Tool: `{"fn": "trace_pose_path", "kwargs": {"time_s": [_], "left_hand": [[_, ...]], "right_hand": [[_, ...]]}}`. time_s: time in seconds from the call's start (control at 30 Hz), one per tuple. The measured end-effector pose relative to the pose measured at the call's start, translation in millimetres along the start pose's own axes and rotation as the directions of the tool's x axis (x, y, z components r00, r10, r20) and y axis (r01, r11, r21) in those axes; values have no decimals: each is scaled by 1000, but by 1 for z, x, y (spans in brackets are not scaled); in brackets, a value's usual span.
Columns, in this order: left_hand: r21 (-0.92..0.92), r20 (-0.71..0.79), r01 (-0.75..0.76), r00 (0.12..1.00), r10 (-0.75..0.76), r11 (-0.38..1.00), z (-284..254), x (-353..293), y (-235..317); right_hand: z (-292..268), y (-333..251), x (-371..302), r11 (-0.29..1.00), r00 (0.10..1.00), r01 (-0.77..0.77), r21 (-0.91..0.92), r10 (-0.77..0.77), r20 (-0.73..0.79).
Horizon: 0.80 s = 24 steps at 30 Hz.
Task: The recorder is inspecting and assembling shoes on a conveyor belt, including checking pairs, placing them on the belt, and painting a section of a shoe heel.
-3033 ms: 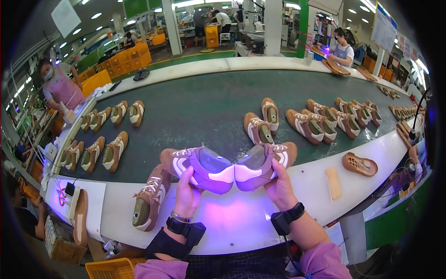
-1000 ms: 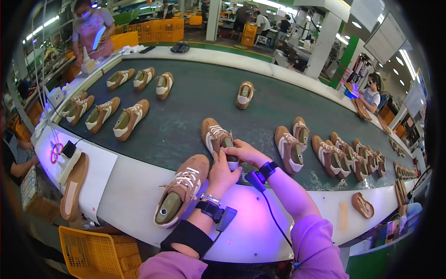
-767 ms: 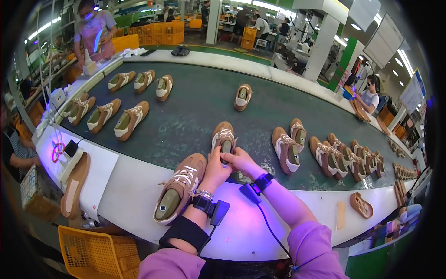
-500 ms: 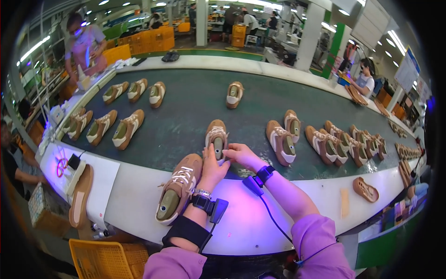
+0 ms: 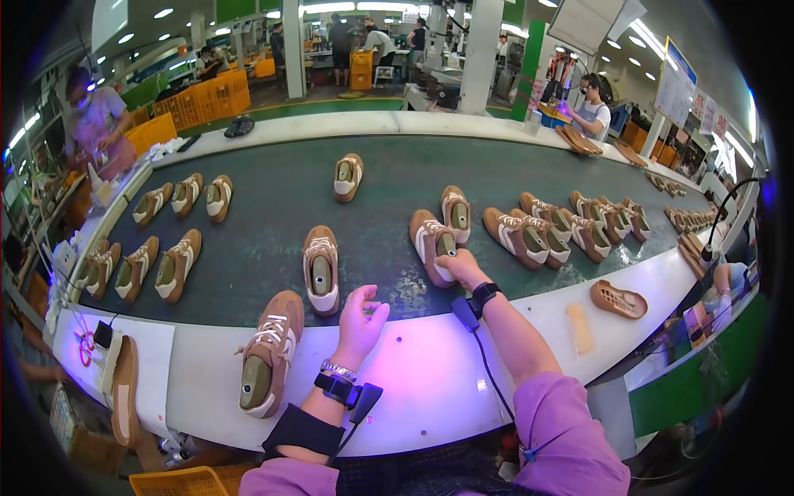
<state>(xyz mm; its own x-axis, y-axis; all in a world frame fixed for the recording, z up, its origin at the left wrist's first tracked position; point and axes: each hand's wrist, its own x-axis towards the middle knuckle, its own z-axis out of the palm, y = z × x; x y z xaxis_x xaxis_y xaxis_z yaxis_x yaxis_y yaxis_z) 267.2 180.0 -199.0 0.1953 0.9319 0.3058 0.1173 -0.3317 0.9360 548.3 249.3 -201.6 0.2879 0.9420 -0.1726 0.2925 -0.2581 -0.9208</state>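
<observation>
My right hand (image 5: 461, 269) is closed on the heel of a brown sneaker (image 5: 427, 241) with white side stripes, its thumb at the opening where an olive last shows. The sneaker rests on the dark green belt, beside another sneaker (image 5: 456, 208) that stands slightly farther back. My left hand (image 5: 364, 321) hovers empty over the white table edge, its fingers apart and slightly curled. Just left of it a laced brown sneaker (image 5: 321, 260) stands on the belt. Nearer to me, a larger-looking sneaker (image 5: 273, 343) sits on the white edge.
Several sneakers stand in rows left and right on the belt (image 5: 273, 223); one sneaker (image 5: 348, 176) is farther back. A loose sole (image 5: 619, 299) and a tan strip (image 5: 581, 329) lie on the right edge. A long sole (image 5: 125, 388) lies left. Co-workers sit or stand beyond.
My right hand has left the sneaker in the middle and moved right onto another sneaker's heel. My left hand has let go of the middle sneaker and drawn back. The view has shifted right.
</observation>
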Motion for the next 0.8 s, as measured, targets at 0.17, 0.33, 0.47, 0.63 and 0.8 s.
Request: {"fn": "trace_pose_path", "kwargs": {"time_s": [0.17, 0.33, 0.47, 0.63, 0.8], "left_hand": [[-351, 151, 335, 942, -300, 874, -8, 1, 20], [-788, 323, 463, 872, -367, 407, -3, -7, 35], [-869, 323, 424, 877, -356, 255, -4, -7, 29], [-854, 356, 450, 872, -337, 261, 10, -2, 19], [-866, 346, 441, 869, -353, 238, 8, -1, 24]], "right_hand": [[11, -37, -93, 710, 888, -309, 633, -23, 459], [-17, -71, -133, 966, 639, 87, 245, -243, 730], [-23, -83, -30, 936, 941, 334, -112, -323, 106], [-37, -40, 98, 938, 895, -164, -305, 12, -445], [-28, -14, 120, 960, 905, -177, -217, 72, -418]]}}
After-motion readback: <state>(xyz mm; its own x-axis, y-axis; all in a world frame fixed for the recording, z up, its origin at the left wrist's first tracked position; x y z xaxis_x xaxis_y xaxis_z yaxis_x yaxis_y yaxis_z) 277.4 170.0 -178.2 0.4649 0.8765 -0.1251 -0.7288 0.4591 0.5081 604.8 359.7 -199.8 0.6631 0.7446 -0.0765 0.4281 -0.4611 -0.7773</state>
